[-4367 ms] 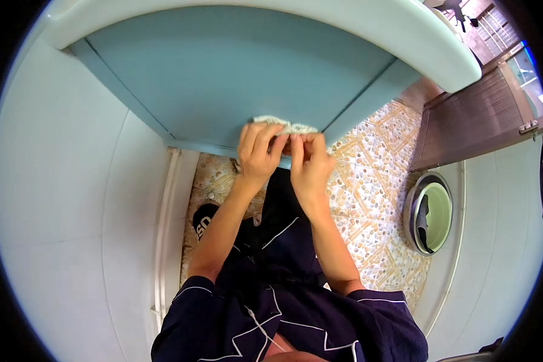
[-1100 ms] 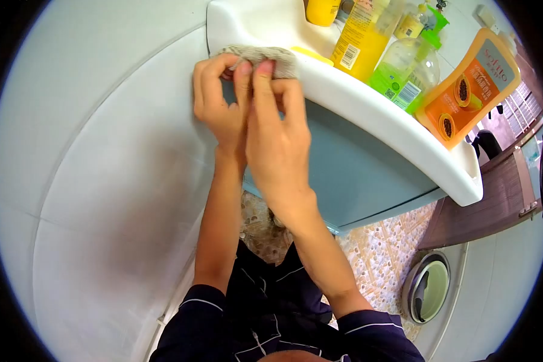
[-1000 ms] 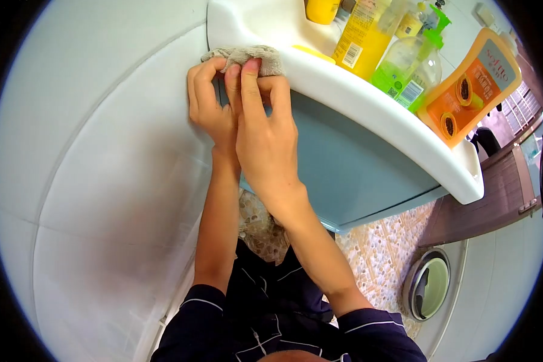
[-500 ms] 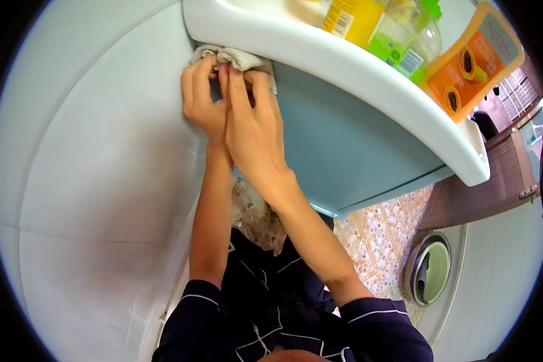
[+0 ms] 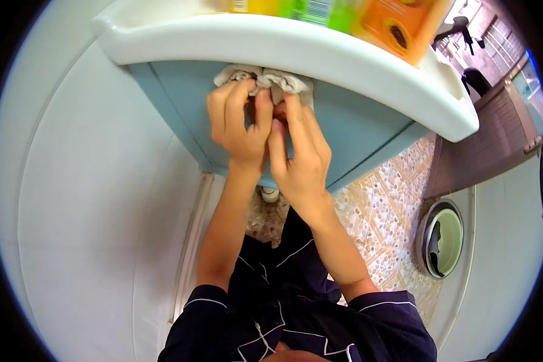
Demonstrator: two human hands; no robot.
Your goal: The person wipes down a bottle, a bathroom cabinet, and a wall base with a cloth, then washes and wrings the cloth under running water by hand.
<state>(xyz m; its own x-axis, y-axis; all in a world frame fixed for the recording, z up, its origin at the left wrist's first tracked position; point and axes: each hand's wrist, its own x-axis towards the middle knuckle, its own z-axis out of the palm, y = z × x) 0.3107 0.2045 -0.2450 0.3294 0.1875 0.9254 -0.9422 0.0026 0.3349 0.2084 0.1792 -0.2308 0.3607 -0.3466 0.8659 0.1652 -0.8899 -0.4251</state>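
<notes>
One pale cloth, grip of left hand and right hand pinching it against blue cabinet, under white basin.

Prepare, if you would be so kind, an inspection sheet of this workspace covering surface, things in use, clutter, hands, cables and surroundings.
Surface: flat blue-grey cabinet front beneath a curved, glossy white basin rim.
Job's things: crumpled off-white cloth, against the cabinet front just under the rim.
Clutter: orange bottle with papaya print, green bottle and yellow bottle on the basin, all cut off by the picture's top edge.
Hands: left hand and right hand, bare, both holding the cloth.
Cables: nothing seen.
Surroundings: pebble-patterned floor tiles, brown door, round light-green tub with a dark object inside, pale wall.
</notes>
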